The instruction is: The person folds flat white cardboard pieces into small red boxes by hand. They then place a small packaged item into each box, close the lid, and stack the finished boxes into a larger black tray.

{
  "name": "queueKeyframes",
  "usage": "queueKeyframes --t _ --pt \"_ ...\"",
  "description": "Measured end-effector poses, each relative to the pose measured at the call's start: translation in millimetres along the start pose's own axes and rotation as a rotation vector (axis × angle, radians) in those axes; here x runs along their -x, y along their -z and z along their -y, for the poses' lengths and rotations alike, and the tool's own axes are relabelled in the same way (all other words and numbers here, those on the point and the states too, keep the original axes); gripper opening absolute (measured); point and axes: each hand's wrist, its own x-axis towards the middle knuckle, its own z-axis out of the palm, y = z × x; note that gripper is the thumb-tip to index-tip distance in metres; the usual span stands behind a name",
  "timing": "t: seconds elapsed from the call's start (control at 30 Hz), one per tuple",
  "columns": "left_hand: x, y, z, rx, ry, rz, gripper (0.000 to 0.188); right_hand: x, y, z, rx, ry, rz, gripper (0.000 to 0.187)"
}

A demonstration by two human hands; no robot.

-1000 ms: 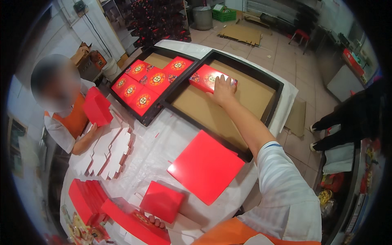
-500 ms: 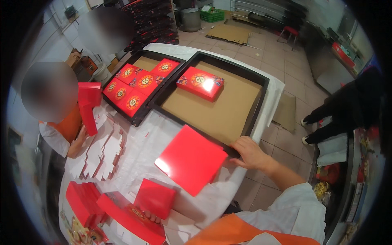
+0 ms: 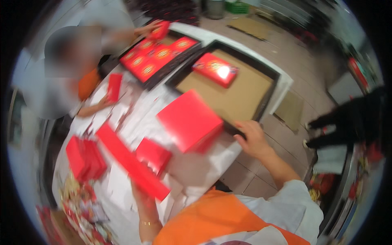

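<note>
A long red box point(image 3: 132, 161), blurred by motion and lying diagonally, is gripped by my left hand point(image 3: 143, 195), whose fingers curl round its side. Just beyond it sits a small red box point(image 3: 153, 155). My right hand point(image 3: 254, 138) holds the near right corner of a black-rimmed tray point(image 3: 267, 96) with a brown cardboard base. One red box with a round gold emblem point(image 3: 215, 69) lies in that tray. Between my hands and the tray stands a larger plain red box or stack point(image 3: 188, 121); which one cannot be made out.
Left of the tray, a second black tray point(image 3: 153, 85) holds several red boxes, with a co-worker's hand point(image 3: 153, 27) on one. Another hand point(image 3: 107, 100) touches a red box point(image 3: 114, 87). Red boxes point(image 3: 85, 158) and packets point(image 3: 87, 208) sit at left. A person in black trousers point(image 3: 339, 126) stands right.
My left hand has lifted and turned the long red box, hiding its printed part. My right hand stays at the tray corner. A co-worker's hand now reaches over the left tray with a red box.
</note>
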Motion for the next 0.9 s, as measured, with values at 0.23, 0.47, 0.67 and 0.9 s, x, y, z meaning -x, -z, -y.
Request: queueKeyframes --t 0.23,0.47,0.67,0.9 --pt "-20.2 -87.6 14.2 -0.548 -0.301 -0.118 0.065 -6.9 10.1 130.1 -0.948 0.057 -0.082 0.079" --pt "-10.5 -154.8 68.7 -0.599 -0.315 0.085 0.064 -6.0 -53.9 141.1 -1.544 -0.446 -0.5 0.084" --pt "-1.4 -142.1 49.7 -0.589 -0.119 0.311 0.076 -19.0 0.7 82.3 -1.06 -0.286 -0.673 0.043" --pt "-2.9 -163.6 31.2 0.129 0.186 0.23 0.087 -8.1 51.3 89.1 0.517 0.678 -0.552 0.036"
